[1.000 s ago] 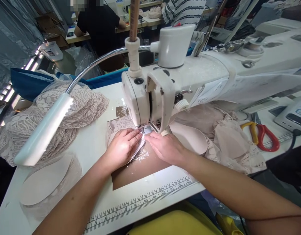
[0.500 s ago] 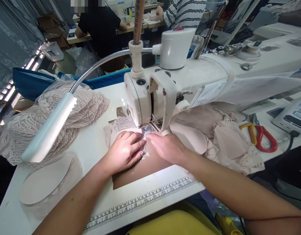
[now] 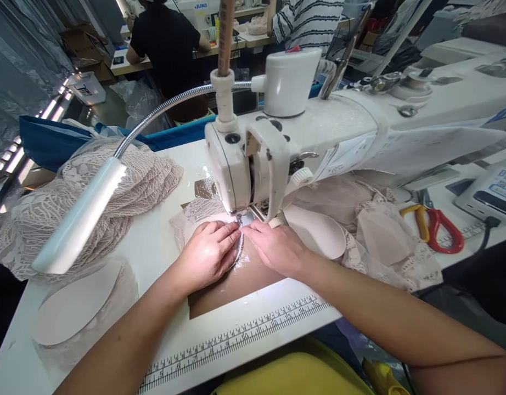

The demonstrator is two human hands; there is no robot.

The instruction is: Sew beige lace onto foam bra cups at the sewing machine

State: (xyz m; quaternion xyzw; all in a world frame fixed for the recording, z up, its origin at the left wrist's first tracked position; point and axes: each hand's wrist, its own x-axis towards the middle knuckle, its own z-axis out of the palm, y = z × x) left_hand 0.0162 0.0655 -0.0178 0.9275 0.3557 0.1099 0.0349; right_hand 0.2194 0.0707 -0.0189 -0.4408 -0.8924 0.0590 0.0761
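A pale pink lace piece [image 3: 201, 210] lies under the needle end of a white sewing machine [image 3: 230, 170]. My left hand [image 3: 209, 251] presses on it left of the needle, fingers bent and close together, gripping its edge. From the right, my right hand [image 3: 277, 245] pinches the same edge just in front of the presser foot, its fingertips almost meeting the left ones. Beneath both hands is a brown sheet [image 3: 220, 299] on the machine bed. The fingers partly hide the edge being held.
Stacked lace pieces [image 3: 125, 186] lie at the left behind a lamp [image 3: 78, 219]. An oval pad [image 3: 78, 304] rests at the near left. On the right are another pale pad [image 3: 319, 233], loose lace fabric [image 3: 384, 236] and red-and-yellow-handled scissors [image 3: 444, 233]. Two people sit beyond.
The left fingers have curled in more, and both hands have drawn closer together at the presser foot. The whole view has shifted slightly.
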